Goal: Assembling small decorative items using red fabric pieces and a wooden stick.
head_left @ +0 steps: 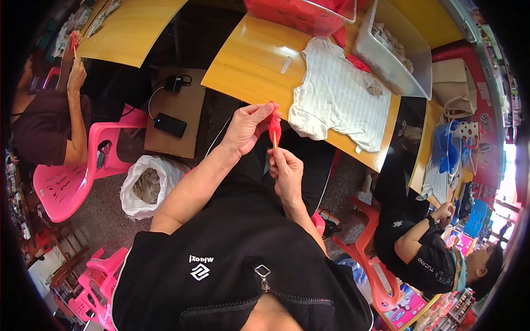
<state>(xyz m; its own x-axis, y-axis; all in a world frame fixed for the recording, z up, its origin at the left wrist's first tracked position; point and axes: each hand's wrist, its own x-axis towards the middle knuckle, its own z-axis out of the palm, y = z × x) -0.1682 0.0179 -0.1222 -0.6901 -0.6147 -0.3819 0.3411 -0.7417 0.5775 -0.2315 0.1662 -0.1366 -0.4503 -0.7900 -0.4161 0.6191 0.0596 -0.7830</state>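
Observation:
My left hand pinches the top of a small red fabric piece between thumb and fingers. Just below it, my right hand is closed around a thin, light-coloured stick, whose upper end goes into the red piece. Both hands are held over my lap, close to the table's front edge. Beyond them on the yellow wooden table lies a white ribbed garment, spread out and partly hanging near the edge. What the stick's tip does inside the fabric is hidden.
A red-filled clear bin and a white plastic bin holding pale pieces stand at the table's back. On the floor at left is a white sack. A phone charges on a board beside a pink chair. People sit at both sides.

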